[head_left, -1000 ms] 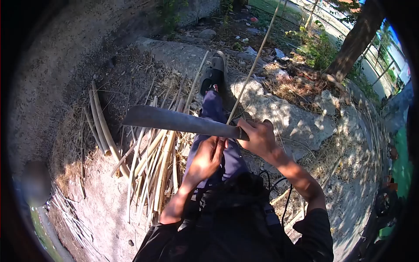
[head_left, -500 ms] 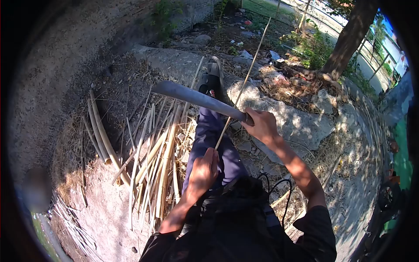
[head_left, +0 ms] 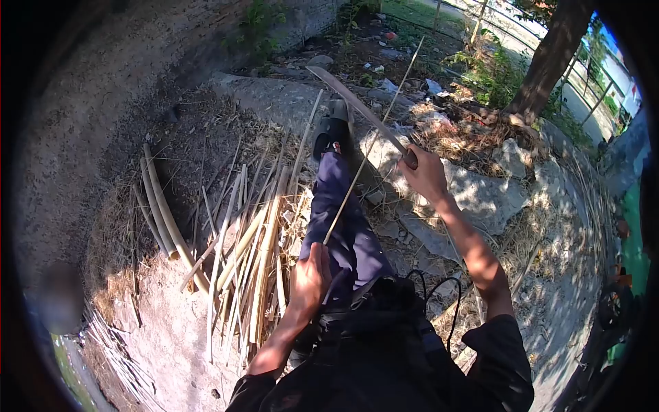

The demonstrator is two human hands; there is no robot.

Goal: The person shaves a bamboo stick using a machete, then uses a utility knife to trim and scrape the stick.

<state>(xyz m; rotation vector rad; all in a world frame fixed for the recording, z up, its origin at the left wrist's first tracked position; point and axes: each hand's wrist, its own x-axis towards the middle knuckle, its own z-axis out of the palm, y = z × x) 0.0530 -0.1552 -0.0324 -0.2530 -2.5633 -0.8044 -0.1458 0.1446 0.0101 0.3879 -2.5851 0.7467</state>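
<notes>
My left hand (head_left: 310,278) is closed around the lower end of a long thin bamboo strip (head_left: 357,173), which slants up and away to the right across my leg. My right hand (head_left: 423,173) grips the dark handle of a machete (head_left: 362,110). Its long blade points up and to the left and crosses the strip. Whether the blade touches the strip, I cannot tell. My outstretched leg in dark trousers (head_left: 331,196) lies beneath the strip, ending in a dark shoe (head_left: 331,129).
Split bamboo pieces (head_left: 264,257) lie heaped left of my leg, with longer bamboo poles (head_left: 165,206) beyond. More thin strips (head_left: 123,360) lie at the lower left. A stone slab (head_left: 473,196) and a tree trunk (head_left: 552,58) stand right. A rough wall (head_left: 130,82) rises at left.
My right hand has moved slightly up and right, and the machete blade has swung upward, further along the strip. My left hand has shifted a little down and left with the strip.
</notes>
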